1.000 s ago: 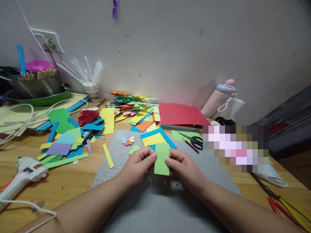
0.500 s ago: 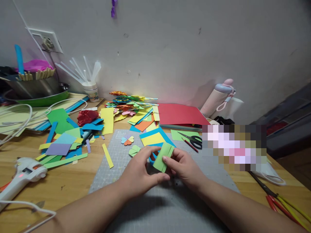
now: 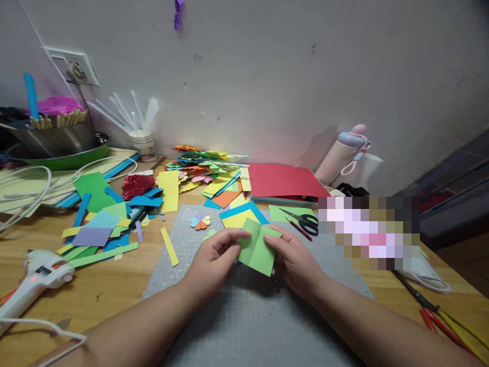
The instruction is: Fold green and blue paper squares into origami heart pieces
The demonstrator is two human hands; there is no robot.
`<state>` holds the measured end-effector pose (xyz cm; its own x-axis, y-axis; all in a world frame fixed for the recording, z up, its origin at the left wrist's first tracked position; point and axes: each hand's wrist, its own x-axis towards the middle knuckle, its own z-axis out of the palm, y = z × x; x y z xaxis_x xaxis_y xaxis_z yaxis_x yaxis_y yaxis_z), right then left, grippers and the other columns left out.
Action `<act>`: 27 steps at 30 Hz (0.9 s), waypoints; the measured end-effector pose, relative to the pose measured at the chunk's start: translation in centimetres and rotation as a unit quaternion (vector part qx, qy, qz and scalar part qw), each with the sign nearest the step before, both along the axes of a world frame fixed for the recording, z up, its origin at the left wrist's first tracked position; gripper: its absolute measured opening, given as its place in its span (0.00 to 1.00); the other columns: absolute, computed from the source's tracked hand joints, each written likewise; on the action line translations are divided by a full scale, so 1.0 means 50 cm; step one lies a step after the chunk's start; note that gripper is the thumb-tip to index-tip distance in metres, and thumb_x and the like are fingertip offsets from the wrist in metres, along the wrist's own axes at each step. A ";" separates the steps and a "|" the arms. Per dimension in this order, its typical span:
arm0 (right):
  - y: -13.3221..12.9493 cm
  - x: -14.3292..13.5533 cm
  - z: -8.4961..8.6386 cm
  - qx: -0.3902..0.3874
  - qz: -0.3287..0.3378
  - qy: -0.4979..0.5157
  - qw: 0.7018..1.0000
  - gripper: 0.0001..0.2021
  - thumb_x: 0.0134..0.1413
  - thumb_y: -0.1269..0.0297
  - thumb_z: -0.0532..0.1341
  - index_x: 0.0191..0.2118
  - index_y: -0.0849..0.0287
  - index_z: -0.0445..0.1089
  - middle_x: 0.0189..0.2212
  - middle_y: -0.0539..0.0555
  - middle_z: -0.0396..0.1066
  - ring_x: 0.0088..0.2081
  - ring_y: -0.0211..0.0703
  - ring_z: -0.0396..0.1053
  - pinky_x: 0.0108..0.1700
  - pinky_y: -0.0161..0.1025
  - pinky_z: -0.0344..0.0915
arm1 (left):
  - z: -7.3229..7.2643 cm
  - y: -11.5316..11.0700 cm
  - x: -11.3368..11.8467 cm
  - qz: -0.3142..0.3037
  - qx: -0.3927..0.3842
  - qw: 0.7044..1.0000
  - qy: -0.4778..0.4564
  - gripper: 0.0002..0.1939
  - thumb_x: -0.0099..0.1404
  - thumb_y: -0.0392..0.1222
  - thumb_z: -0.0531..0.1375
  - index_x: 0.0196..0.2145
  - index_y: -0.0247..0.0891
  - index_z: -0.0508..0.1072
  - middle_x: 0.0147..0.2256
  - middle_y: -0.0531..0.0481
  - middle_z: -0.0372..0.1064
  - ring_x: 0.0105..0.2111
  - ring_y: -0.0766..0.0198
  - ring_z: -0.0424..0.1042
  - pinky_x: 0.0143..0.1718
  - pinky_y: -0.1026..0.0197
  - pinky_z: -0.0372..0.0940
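A light green sheet of paper [image 3: 256, 250] with a crease down its middle is held up over the grey cutting mat [image 3: 244, 331]. My left hand [image 3: 214, 255] pinches its left edge between thumb and fingers. Along the right edge, my right hand [image 3: 296, 255] grips it with the thumb on top. Behind my hands lie yellow and blue paper sheets [image 3: 239, 216]. A multicoloured paper flower [image 3: 200, 220] rests on the mat, and a green paper piece [image 3: 211, 234] is partly hidden by my left hand.
Black scissors [image 3: 305, 221] and a pencil [image 3: 299, 229] lie at the right. Paper scraps [image 3: 95, 234] and a glue gun [image 3: 42, 275] are on the left. A red sheet [image 3: 286, 181] and a pink bottle [image 3: 340, 155] stand near the wall. Long-handled cutters [image 3: 431, 308] lie front right.
The green paper was folded into a narrow piece and is now opened out, showing its middle crease. My left hand has shifted its grip to the left edge.
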<state>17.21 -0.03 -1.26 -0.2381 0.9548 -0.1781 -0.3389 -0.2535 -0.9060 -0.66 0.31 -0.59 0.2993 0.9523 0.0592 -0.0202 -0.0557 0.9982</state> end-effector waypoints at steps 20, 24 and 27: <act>-0.021 -0.002 0.010 0.056 0.110 -0.024 0.992 0.17 0.56 0.49 0.58 0.39 0.60 0.70 0.28 0.52 0.70 0.27 0.39 0.71 0.22 0.31 0.62 | -0.004 0.005 0.008 0.023 -0.032 0.996 -0.084 0.14 0.53 0.40 0.65 0.27 0.38 0.60 0.24 0.58 0.60 0.25 0.69 0.64 0.27 0.67 0.60; -0.022 -0.005 0.012 0.097 0.114 0.022 0.989 0.22 0.49 0.48 0.64 0.45 0.59 0.67 0.34 0.56 0.72 0.33 0.43 0.72 0.27 0.35 0.67 | -0.003 0.001 0.013 0.065 -0.005 0.994 -0.093 0.17 0.52 0.36 0.66 0.29 0.39 0.58 0.24 0.61 0.58 0.24 0.72 0.61 0.24 0.71 0.58; -0.020 -0.011 0.018 0.099 0.089 -0.010 0.991 0.19 0.47 0.55 0.67 0.43 0.59 0.68 0.35 0.55 0.73 0.34 0.43 0.72 0.29 0.35 0.69 | -0.001 -0.003 0.016 0.084 -0.020 0.990 -0.108 0.20 0.51 0.36 0.66 0.34 0.41 0.58 0.26 0.61 0.60 0.23 0.72 0.63 0.22 0.71 0.59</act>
